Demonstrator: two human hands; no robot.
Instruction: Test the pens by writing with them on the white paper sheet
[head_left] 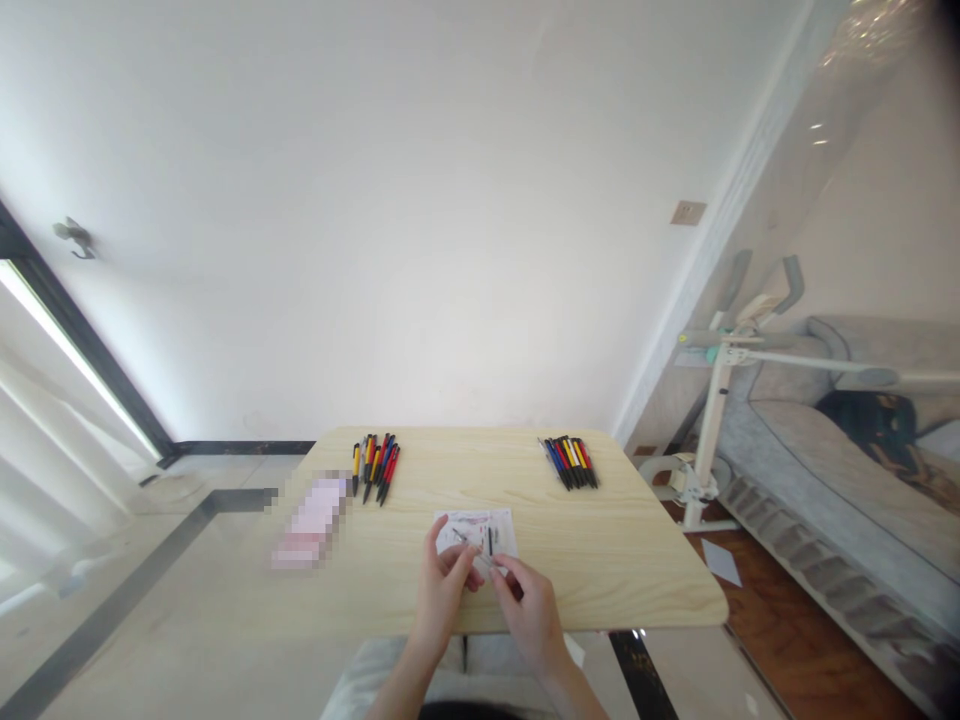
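Observation:
Near the table's front edge, my left hand (444, 580) and my right hand (529, 607) meet over a white printed sheet (501, 522). The fingertips of both are pinched on one slim, greyish pen-like piece (484, 556), which slants down from left to right. Its exact kind is too small to make out, and fingers cover part of it. On the sheet, just beyond the fingers, a short dark mark or small black part (490, 541) shows; I cannot tell which.
Black-tipped pens in red, yellow and blue lie in a loose group (375, 468) at the table's (615, 560) back left. A neater row of pens (570, 463) lies back right. A blurred pink patch (311, 525) covers the left edge. Exercise equipment (712, 430) stands to the right.

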